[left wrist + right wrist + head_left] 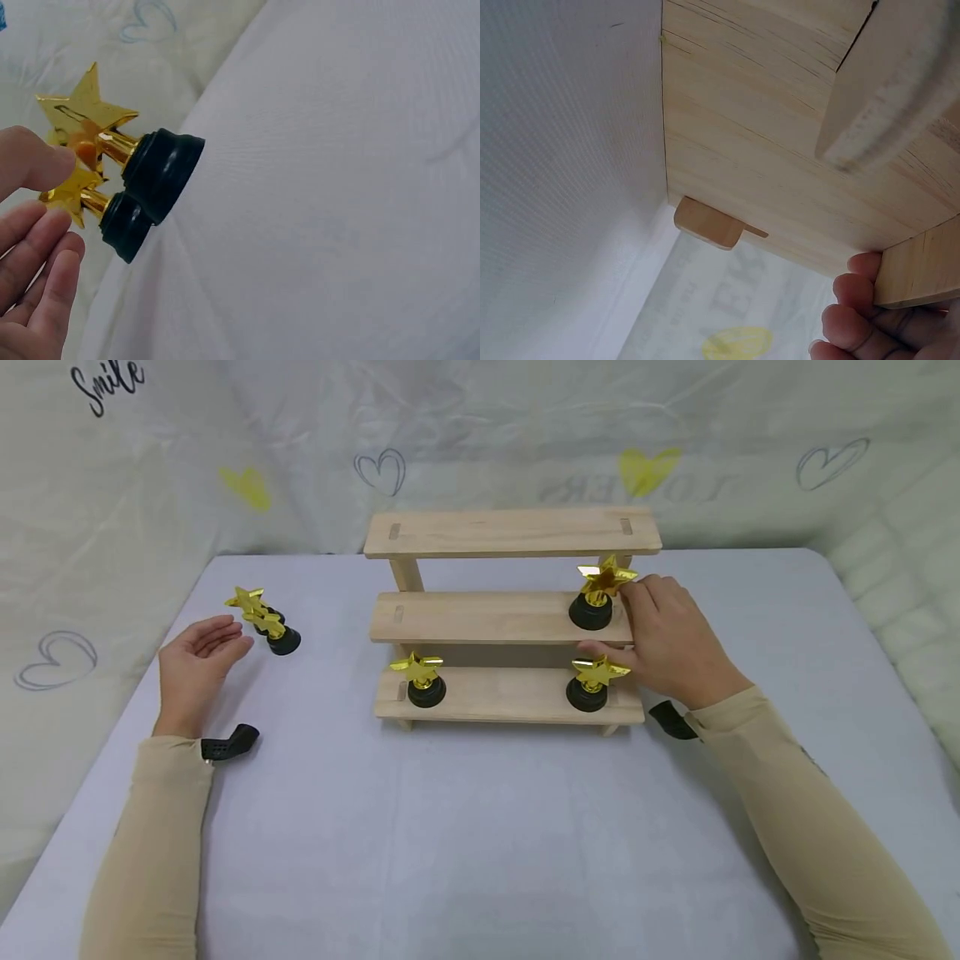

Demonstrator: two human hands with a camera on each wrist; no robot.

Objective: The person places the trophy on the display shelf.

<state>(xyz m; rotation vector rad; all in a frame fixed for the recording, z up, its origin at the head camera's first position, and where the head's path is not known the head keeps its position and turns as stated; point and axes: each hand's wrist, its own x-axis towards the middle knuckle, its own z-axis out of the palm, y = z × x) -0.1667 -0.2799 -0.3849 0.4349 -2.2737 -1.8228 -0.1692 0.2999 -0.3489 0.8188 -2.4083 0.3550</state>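
My left hand (201,658) is beside two trophies with gold stars and black bases at the table's left. Its fingers are loosely bent with a gap to the thumb, and the fingertips overlap the stars of the nearer trophy (163,169) and farther trophy (124,225) in the left wrist view. At the three-tier wooden shelf (480,617), my right hand (678,639) grips the middle board's right end, thumb at the front and fingers (847,315) curled behind. Right beside those fingers stands a star trophy (590,612) on the middle board.
On the lowest board stand one star trophy at the left (426,692) and another at the right (587,695). A white cloth covers the table (480,827). Behind it hangs a pale sheet (480,435) printed with hearts and lettering.
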